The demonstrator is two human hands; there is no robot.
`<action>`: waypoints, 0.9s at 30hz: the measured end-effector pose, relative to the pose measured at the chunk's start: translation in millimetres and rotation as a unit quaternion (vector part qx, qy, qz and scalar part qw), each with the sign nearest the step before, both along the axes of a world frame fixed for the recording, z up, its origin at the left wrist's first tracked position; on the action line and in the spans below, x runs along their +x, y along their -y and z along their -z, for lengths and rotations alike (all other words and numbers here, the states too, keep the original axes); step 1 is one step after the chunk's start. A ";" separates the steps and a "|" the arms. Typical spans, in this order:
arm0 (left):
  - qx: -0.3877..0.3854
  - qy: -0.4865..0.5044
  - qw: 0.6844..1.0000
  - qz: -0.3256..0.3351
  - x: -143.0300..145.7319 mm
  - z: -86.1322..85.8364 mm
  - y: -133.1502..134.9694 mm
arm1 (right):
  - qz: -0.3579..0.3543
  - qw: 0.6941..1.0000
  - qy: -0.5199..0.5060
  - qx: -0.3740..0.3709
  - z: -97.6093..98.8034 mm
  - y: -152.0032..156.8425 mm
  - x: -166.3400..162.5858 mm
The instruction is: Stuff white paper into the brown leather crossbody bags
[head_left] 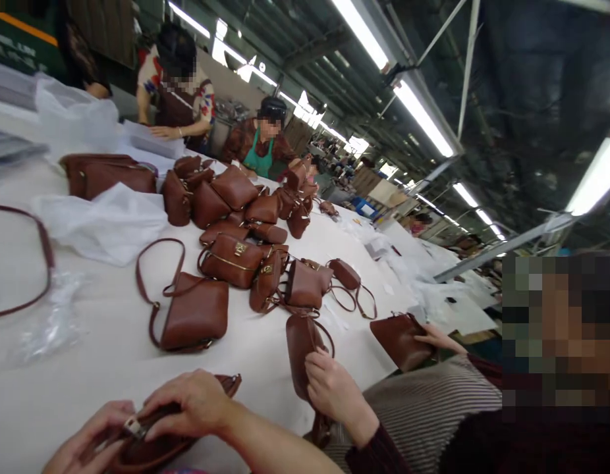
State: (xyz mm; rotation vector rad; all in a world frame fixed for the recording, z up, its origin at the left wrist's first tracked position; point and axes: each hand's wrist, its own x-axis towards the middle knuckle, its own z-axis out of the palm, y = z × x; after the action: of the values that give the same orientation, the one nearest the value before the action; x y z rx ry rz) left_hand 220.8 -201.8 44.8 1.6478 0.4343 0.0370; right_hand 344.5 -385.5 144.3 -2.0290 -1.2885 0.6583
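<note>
A long white counter carries a heap of small leather purses. At its near edge lies a brown bag, grasped by both hands: the left hand curled under one end, the right hand clenched over its top, beside a metal clasp.

Left hand: low at frame bottom, partly cut off, fingers curled in closed grip, thumb on top. Right hand: palm down, knuckles up, fingers curled closed, pointing toward left hand. Hands just beside each other. Right forearm bare, runs off lower edge.
</note>
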 end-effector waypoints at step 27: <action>-0.230 -0.021 0.972 0.042 -19.0 -89.4 22.8 | 0.056 0.993 0.054 -0.088 -18.6 -9.1 -30.3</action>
State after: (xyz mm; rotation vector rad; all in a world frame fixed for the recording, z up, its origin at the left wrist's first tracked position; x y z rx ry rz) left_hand 201.8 -224.6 134.2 1.2093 0.3715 -0.1523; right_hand 314.2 -376.4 162.8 -2.2890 -1.2035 0.6370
